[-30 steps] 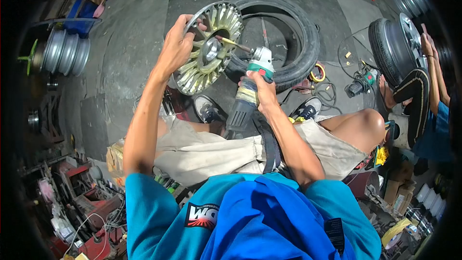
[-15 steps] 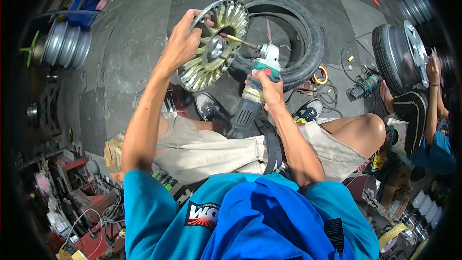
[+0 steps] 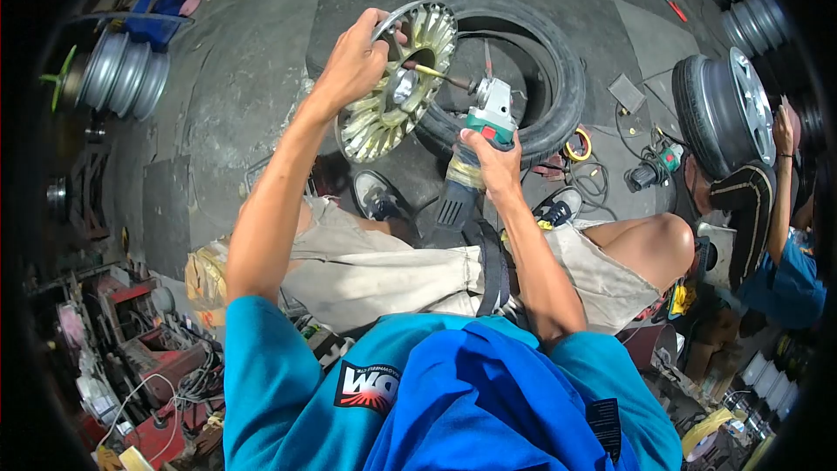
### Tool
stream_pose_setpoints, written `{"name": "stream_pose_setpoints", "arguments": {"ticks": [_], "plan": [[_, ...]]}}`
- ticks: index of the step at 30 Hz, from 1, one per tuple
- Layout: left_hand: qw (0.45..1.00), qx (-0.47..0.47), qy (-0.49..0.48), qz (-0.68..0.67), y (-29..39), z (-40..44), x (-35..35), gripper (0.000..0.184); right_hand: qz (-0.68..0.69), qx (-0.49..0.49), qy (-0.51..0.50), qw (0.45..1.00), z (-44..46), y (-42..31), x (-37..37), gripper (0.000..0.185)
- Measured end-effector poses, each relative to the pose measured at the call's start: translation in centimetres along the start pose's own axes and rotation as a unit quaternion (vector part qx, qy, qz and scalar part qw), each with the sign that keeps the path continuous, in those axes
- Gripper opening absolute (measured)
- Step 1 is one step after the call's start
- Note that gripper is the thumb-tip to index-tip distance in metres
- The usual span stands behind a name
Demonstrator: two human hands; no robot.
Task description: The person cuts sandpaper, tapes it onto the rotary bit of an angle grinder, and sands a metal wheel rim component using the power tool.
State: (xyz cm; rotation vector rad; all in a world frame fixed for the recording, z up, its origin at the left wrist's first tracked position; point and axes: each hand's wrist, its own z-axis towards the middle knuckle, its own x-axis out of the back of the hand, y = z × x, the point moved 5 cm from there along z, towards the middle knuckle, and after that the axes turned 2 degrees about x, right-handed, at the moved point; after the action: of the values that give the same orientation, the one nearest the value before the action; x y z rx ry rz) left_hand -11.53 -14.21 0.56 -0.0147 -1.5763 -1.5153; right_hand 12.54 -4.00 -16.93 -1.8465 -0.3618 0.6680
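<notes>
My left hand (image 3: 359, 59) grips the upper left rim of a round, many-spoked metal wheel face (image 3: 379, 133), which is held tilted above the floor. My right hand (image 3: 495, 161) is wrapped around a grey and green power grinder (image 3: 456, 202) with yellowish tape on its body. From the grinder's silver head a long shaft with a yellow and reddish tip (image 3: 425, 70) reaches to the wheel's spokes near the centre hole. Whether the tip touches the metal is too small to tell.
A black tire (image 3: 567, 78) lies flat behind the grinder. To the right are a roll of yellow tape (image 3: 578, 146), a second grinder (image 3: 647, 174) with a cord, and a co-worker's hand (image 3: 784, 133) by a tired wheel (image 3: 704, 113). Red machinery (image 3: 161, 358) stands lower left.
Both my hands have shifted right with the wheel face and the grinder. The wheel face has turned somewhat. A grey flat piece now shows on the floor near the co-worker's wheel.
</notes>
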Motion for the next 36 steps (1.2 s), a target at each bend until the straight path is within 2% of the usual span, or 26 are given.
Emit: {"name": "stream_pose_setpoints", "arguments": {"ticks": [2, 5, 8, 10, 12, 14, 16, 21, 23, 29, 32, 36], "plan": [[1.0, -0.007, -0.004, 0.012, -0.4, 0.3, -0.2, 0.038, -0.003, 0.007, -0.008, 1.0, -0.9, -0.6, -0.3, 0.058], [1.0, -0.002, 0.0, 0.026, -1.2, 1.5, -0.1, 0.038, -0.087, 0.08, -0.027, 0.993, -2.4, -2.6, -0.9, 0.06], [0.999, 0.001, -0.001, 0.036, -1.5, 2.1, -0.1, 0.038, -0.035, 0.051, -0.018, 0.998, -1.6, -0.9, -0.7, 0.061], [0.999, 0.003, -0.005, 0.038, -1.3, 2.0, -0.2, 0.038, -0.029, 0.072, -0.019, 0.997, -0.4, -0.4, -0.5, 0.062], [0.999, -0.008, -0.005, 0.046, -0.8, 2.0, -0.3, 0.037, -0.079, 0.083, 0.002, 0.993, -0.1, -1.6, -0.5, 0.048], [0.999, 0.008, -0.008, 0.044, -0.6, 2.4, -0.5, 0.037, -0.08, 0.095, 0.01, 0.992, 0.0, -1.3, -0.1, 0.048], [0.999, 0.026, -0.009, 0.043, -0.5, 2.8, -0.5, 0.036, -0.052, 0.087, -0.012, 0.995, -1.0, -1.6, -0.4, 0.069], [0.998, 0.036, -0.006, 0.061, -0.6, 3.3, -0.9, 0.036, -0.126, 0.111, 0.01, 0.986, -1.3, -3.0, -0.3, 0.069], [0.998, 0.031, -0.008, 0.063, -0.5, 3.3, -1.0, 0.036, -0.111, 0.108, 0.011, 0.988, -1.0, -3.4, -0.3, 0.059], [0.997, 0.039, -0.018, 0.069, -0.4, 4.1, -1.2, 0.037, -0.143, 0.156, -0.02, 0.977, -1.5, -2.8, 0.1, 0.062], [0.997, 0.042, -0.022, 0.068, -0.1, 3.9, -1.4, 0.038, -0.111, 0.114, -0.013, 0.987, -1.5, -2.8, -0.1, 0.055], [0.997, 0.045, -0.023, 0.05, 0.6, 3.3, -1.6, 0.038, -0.05, 0.065, 0.012, 0.997, 0.3, -1.7, 0.2, 0.054]]}}
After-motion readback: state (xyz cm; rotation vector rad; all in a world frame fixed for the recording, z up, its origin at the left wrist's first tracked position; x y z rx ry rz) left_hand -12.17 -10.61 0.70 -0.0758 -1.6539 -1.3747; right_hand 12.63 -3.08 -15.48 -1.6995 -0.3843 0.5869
